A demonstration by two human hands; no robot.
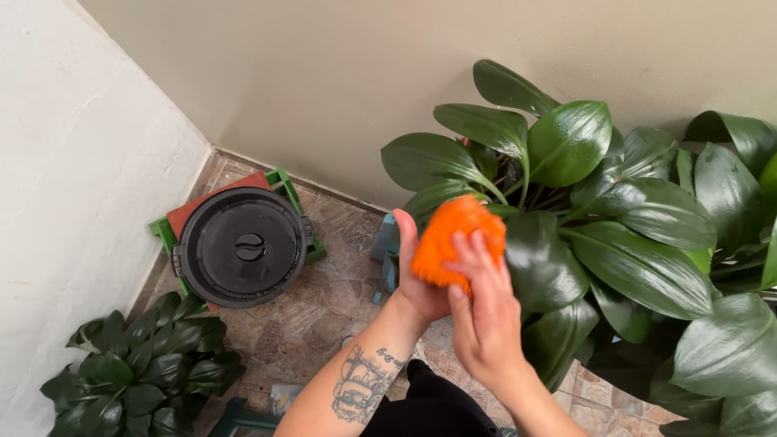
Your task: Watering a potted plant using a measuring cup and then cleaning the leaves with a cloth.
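Now, hands: both hands meet in front of the big plant, at one orange cloth.
Left hand (421, 275): it is under and behind the orange cloth (453, 239), palm up, thumb raised beside the cloth; it holds the cloth from below.
Right hand (486, 311): fingers are stretched and pressed on the front of the cloth, not closed to a fist.
Cloth: fluffy, bunched, just beside a wide glossy leaf (542, 259); I cannot tell if it touches it.
Large plant (599, 202): dark green leaves, right side, near the wall.
Black bin (241, 247): round lid, on a green crate (283, 182), in the corner, well apart from the hands.
Small plant (137, 368): lower left, on the tiled floor (324, 307).
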